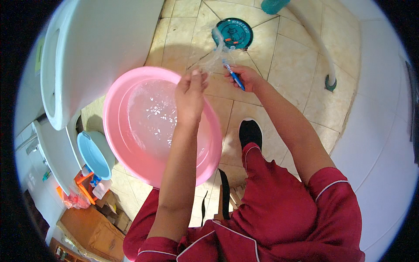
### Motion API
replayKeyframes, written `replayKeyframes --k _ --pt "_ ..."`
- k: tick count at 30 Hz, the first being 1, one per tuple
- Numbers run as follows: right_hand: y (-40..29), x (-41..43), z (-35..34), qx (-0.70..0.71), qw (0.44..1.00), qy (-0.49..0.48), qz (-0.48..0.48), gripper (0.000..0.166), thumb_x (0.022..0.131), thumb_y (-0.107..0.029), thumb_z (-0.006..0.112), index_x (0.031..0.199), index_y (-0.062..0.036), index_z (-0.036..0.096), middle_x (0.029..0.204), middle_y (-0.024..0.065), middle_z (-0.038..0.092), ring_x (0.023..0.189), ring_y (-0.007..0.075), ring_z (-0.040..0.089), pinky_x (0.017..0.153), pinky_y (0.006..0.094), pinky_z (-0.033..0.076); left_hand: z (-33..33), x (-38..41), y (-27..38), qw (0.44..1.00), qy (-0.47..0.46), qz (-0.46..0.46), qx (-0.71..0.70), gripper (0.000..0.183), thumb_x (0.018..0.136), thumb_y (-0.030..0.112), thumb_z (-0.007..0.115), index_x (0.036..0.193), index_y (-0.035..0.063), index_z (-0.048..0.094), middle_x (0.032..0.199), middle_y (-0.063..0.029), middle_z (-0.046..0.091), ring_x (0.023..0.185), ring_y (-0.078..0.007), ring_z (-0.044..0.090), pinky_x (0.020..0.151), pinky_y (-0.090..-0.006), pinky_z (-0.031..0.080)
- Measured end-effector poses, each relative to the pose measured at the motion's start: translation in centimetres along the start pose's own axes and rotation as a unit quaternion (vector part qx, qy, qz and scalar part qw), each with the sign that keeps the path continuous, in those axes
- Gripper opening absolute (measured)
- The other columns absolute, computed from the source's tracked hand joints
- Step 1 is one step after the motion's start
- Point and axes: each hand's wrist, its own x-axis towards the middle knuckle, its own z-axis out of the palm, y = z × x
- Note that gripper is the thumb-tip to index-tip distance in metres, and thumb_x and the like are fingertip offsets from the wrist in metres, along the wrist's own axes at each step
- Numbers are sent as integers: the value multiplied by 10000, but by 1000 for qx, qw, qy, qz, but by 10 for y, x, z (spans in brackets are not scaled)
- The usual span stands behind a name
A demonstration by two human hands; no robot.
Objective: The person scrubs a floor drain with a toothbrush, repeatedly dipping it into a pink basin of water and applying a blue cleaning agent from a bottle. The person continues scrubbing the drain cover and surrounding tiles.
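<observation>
My right hand (244, 78) grips a blue and white toothbrush (234, 77), its bristle end pointing up and away from me. Over the far right rim of a pink plastic basin (114, 137), my left hand (191, 86) has its fingers curled, and whether they hold something is hidden. Rippling, cloudy water (154, 114) lies in the basin. From beside my left fingers a clear splash of water (214, 59) stretches across the tiles to a round green drain cover (236, 33) with a cat drawing.
A white tub-like fixture (108, 39) stands at the left. Below it are a light-blue basin (93, 154) and an orange rack (85, 186). A pale hose (316, 39) runs along the tiled floor (288, 72) near the right wall. My black shoe (250, 132) is beside the pink basin.
</observation>
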Motion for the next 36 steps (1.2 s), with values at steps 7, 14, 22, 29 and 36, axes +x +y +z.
replayKeyframes --k 7,14,22,29,36 --pt "-22 0 -19 -62 990 90 -87 314 886 -211 510 1188 -137 548 860 61 638 604 129 571 454 265 441 -56 -11 -53 925 244 195 217 385 933 214 475 1184 -78 481 1052 -159 578 975 -187 561 813 -283 462" --pt "-23 -11 -32 -495 732 376 -279 341 848 -175 494 1165 -105 598 898 176 653 756 285 625 652 381 493 -203 11 -166 890 231 -261 -294 293 916 261 481 960 -15 567 904 -132 585 792 -215 566 674 -317 481" --pt "18 -22 -31 -521 758 312 -239 362 847 -203 495 1199 -167 569 937 190 629 836 343 618 724 441 488 -1 -38 9 988 -29 -95 -117 298 939 248 491 1079 -5 562 1067 -119 595 958 -226 597 799 -322 492" --pt "-16 -55 -23 -773 528 320 -145 413 872 -161 446 1267 -270 503 849 149 572 761 321 612 644 462 499 -52 -83 -40 992 66 -2 111 330 943 219 484 1143 -36 546 1074 -105 595 988 -167 568 873 -302 441" --pt "9 -24 -26 -752 581 267 -159 392 909 -188 372 1286 -190 478 981 148 605 927 316 607 710 434 507 -106 -146 -91 968 120 -76 206 418 929 222 513 1219 -77 492 1199 -177 554 1109 -216 523 956 -315 389"
